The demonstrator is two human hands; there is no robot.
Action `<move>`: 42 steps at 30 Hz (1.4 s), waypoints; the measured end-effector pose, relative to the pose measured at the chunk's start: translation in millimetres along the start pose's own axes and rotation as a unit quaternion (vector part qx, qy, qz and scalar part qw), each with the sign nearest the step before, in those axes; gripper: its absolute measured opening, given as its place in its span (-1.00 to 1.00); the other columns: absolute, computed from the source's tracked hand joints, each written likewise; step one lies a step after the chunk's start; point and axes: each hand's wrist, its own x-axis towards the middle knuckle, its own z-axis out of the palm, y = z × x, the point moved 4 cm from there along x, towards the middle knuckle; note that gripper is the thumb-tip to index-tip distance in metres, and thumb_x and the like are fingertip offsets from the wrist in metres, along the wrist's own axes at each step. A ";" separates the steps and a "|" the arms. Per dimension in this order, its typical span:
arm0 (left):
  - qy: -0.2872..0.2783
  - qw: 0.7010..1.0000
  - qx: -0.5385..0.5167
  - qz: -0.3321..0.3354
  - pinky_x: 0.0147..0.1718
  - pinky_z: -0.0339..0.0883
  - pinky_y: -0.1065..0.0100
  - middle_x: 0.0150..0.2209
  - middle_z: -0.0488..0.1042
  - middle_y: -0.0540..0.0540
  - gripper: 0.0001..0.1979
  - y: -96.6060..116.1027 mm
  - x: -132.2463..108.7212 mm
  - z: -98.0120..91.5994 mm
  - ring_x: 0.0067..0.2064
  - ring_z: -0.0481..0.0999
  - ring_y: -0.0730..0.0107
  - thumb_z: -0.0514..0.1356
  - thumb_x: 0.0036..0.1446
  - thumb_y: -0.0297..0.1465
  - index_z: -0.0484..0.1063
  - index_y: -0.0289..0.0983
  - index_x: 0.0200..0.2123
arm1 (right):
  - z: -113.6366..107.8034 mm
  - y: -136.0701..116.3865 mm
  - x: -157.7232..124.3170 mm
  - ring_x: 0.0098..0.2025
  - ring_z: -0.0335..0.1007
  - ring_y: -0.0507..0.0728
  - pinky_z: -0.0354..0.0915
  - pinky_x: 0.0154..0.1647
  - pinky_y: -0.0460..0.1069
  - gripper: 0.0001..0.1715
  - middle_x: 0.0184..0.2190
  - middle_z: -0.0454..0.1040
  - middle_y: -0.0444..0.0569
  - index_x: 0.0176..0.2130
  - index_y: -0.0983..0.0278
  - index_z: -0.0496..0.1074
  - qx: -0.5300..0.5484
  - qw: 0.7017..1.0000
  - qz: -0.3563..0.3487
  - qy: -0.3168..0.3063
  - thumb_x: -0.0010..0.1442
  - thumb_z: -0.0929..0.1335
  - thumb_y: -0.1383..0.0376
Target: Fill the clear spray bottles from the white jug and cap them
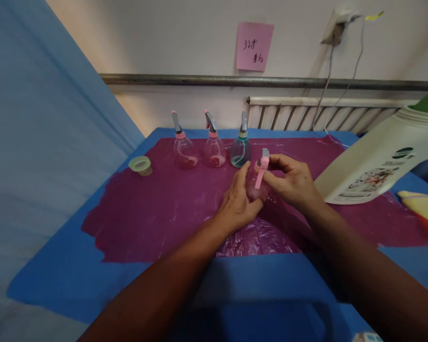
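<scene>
A clear spray bottle with a pink and grey spray head (pixel 262 167) stands on the purple plastic sheet between my hands. My left hand (pixel 238 202) is wrapped round the lower body of this bottle. At its neck, just under the spray head, the fingers of my right hand (pixel 291 179) are closed on the collar. Behind and to the left stand a clear bottle with a pink collar (pixel 185 153), a pink-tinted bottle (pixel 214 152) and a teal bottle (pixel 240 151), each with a grey sprayer and a little liquid inside.
A large white jug with a green cap (pixel 371 161) stands tilted in view at the right. A small greenish cup (pixel 141 165) sits at the left. Yellow cloth (pixel 423 207) lies at the right edge. Behind the table are a pipe (pixel 199 80) and radiator (pixel 306 101); a blue curtain hangs left.
</scene>
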 end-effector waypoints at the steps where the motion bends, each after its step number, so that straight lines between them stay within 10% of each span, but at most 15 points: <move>1: -0.002 1.000 0.004 0.019 0.63 0.27 -0.25 0.70 0.17 -0.21 0.09 0.7 0.0 -0.1 0.67 0.27 -0.11 0.42 0.33 -0.35 -0.12 0.07 0.73 | 0.4 0.7 0.0 -0.16 0.68 0.18 0.62 0.05 0.14 -0.71 -0.19 0.78 -0.05 -0.07 0.18 0.77 -0.002 1.000 0.004 0.006 0.20 0.60 0.16; 12: -0.003 0.998 0.016 0.061 0.63 0.27 -0.18 0.66 0.24 -0.15 0.01 -1.5 0.2 -2.9 0.64 0.32 -0.09 0.37 0.40 -0.36 -0.04 0.13 0.74 | 9.1 23.0 -3.3 -0.20 0.65 0.13 0.59 -0.01 0.10 -0.46 -0.21 0.74 -0.05 -0.08 0.21 0.65 0.092 0.994 0.060 0.008 0.12 0.71 -0.03; 21: 0.006 0.997 0.018 0.073 0.56 0.36 -0.25 0.64 0.23 -0.22 0.07 -2.7 2.0 -1.1 0.61 0.35 -0.18 0.38 0.42 -0.31 -0.14 0.12 0.76 | 12.2 32.1 -2.8 0.33 0.63 0.28 0.55 0.38 0.31 0.17 0.28 0.69 0.08 0.70 -0.06 -0.02 0.229 0.972 0.008 -0.047 0.40 0.55 -0.01; 30: -0.001 0.997 0.059 0.049 0.53 0.38 -0.38 0.71 0.12 -0.28 0.06 -6.8 1.0 -0.9 0.65 0.28 -0.33 0.40 0.38 -0.35 -0.10 0.09 0.74 | 17.0 37.5 -1.2 0.18 0.68 0.26 0.59 0.37 0.33 -0.04 0.09 0.71 0.00 0.53 -0.02 0.36 0.217 0.974 0.043 -0.057 0.30 0.64 0.00; 42: 0.013 0.996 0.019 0.090 0.53 0.38 -0.33 0.62 0.26 -0.29 0.12 -4.2 3.1 -1.7 0.60 0.36 -0.23 0.44 0.37 -0.41 -0.14 0.13 0.75 | 30.5 44.5 3.6 0.09 0.68 0.27 0.61 0.38 0.35 -0.02 0.09 0.67 0.00 0.46 0.00 0.37 0.187 0.982 0.021 -0.003 0.19 0.67 0.08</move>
